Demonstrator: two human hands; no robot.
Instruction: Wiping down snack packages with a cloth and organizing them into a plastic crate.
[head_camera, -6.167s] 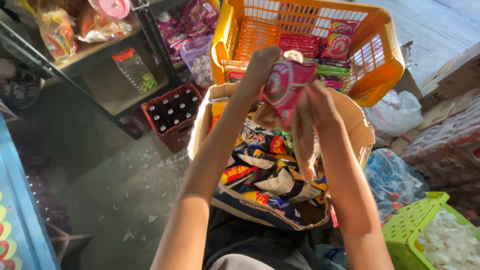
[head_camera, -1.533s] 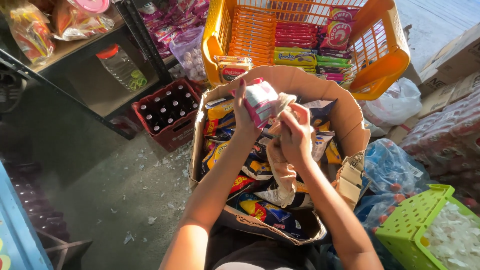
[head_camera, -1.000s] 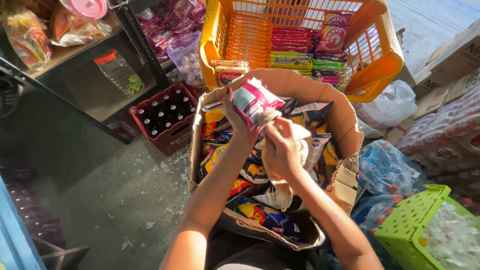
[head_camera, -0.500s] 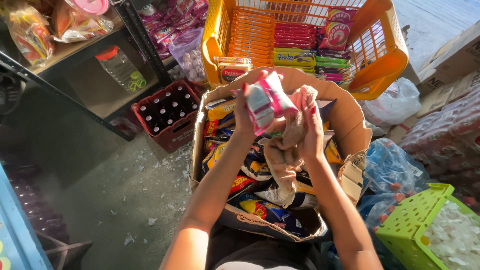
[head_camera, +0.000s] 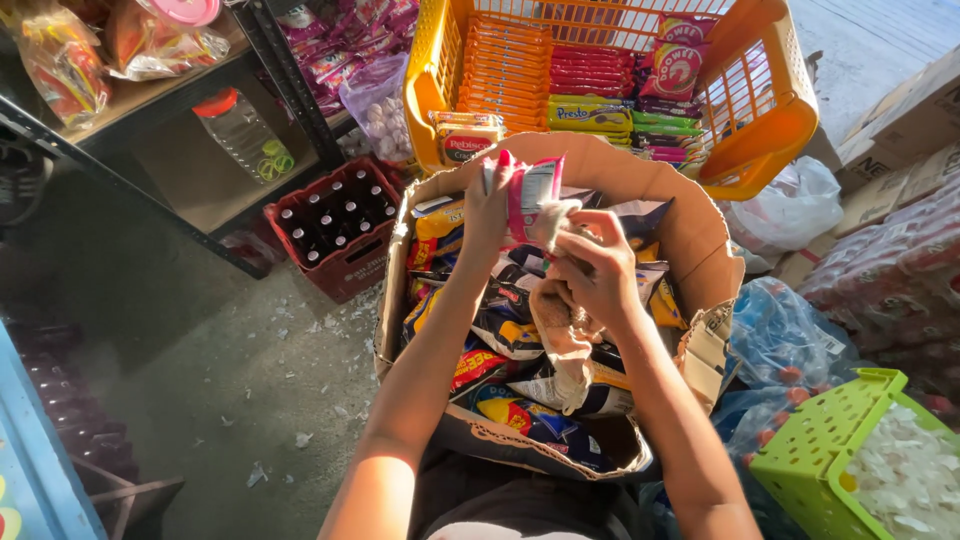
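Above the cardboard box (head_camera: 700, 240), near its far rim, the pink snack packet (head_camera: 530, 195) is held up in the left hand (head_camera: 490, 210), whose fingers are closed around the packet's left edge. The right hand (head_camera: 595, 270) sits just right of the packet, its fingers curled shut on a beige cloth (head_camera: 565, 340) that hangs down into the box and is bunched against the packet's face. Below both hands, the box is packed with loose snack bags (head_camera: 495, 330) in yellow, blue and black wrappers.

Judging from this hold, the packet is pinched only along one side, so a firm rub from the cloth could twist it loose and drop it among the bags. The trailing cloth end could also snag on the wrappers beneath.

Beyond the box's far rim stands an orange basket (head_camera: 770, 120) stacked with biscuit packs. Left of the box sits a red crate (head_camera: 340, 225) of dark bottles, and to its right, lower down, a green basket (head_camera: 815, 465).
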